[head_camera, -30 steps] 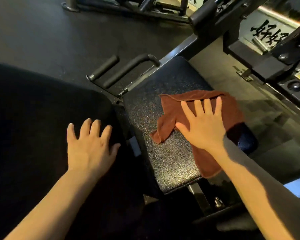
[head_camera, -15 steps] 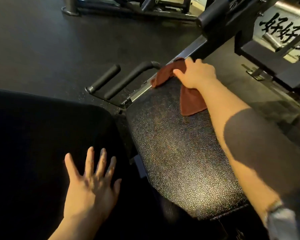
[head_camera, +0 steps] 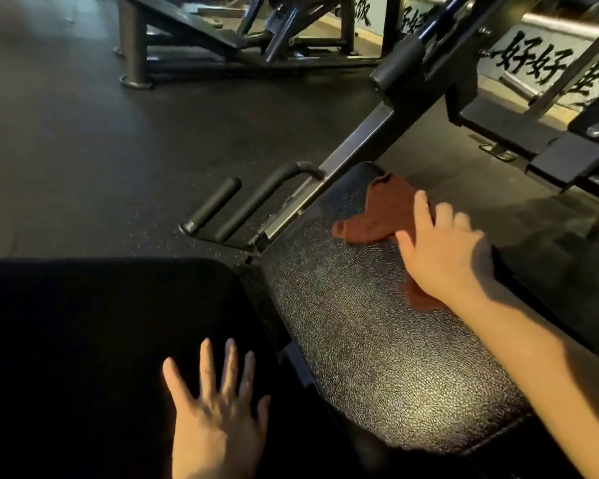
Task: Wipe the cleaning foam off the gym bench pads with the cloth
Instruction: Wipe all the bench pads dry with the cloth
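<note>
The person has two bare arms with no sleeves on them. The left hand (head_camera: 218,420) and the right hand (head_camera: 443,250) wear no gloves. The fingers (head_camera: 424,210) have no rings, and behind them the wrists wear nothing.

Seat pad (head_camera: 377,357) under my right hand (head_camera: 443,257): black vinyl-looking cover, pebbled grain, shiny where light hits. Cloth (head_camera: 377,216) at pad's 12 o'clock end: rust-brown, soft fuzzy terry look, matt. Big pad (head_camera: 94,340) under my left hand (head_camera: 218,426), at 9 o'clock of seat pad: black, flat matt, grain lost in dark. Handles (head_camera: 215,205): matt black foam or rubber sleeves. Frame rail (head_camera: 329,171): painted metal, satin sheen. Floor (head_camera: 83,140): dark speckled rubber, matt.
</note>
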`<action>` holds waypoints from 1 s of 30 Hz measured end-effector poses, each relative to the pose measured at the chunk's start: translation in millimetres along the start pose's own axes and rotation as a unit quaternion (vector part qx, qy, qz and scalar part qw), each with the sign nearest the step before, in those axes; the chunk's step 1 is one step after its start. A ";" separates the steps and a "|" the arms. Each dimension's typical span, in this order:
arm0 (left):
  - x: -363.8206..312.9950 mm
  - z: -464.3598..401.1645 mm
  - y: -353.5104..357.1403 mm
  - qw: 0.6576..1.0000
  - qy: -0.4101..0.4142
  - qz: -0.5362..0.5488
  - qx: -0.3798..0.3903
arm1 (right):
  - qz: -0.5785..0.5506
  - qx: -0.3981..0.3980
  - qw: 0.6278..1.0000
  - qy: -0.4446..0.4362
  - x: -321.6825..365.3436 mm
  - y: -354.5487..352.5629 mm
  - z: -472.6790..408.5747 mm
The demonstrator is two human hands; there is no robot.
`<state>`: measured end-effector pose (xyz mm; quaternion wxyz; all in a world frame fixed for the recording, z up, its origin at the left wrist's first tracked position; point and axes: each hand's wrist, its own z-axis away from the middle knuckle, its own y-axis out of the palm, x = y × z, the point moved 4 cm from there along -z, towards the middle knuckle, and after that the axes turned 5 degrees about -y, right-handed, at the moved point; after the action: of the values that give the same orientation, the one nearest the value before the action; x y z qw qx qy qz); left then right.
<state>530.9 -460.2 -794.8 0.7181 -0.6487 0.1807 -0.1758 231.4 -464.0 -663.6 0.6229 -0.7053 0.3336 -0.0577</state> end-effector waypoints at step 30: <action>4.9 -7.8 6.9 0.997 0.024 0.004 -0.075 | 0.032 0.054 0.928 -0.368 209.3 46.6 -77.4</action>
<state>531.5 -468.8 -802.5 0.6638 -0.6955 0.2131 -0.1739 335.7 -642.6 -759.5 0.7405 -0.6312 0.0995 0.2082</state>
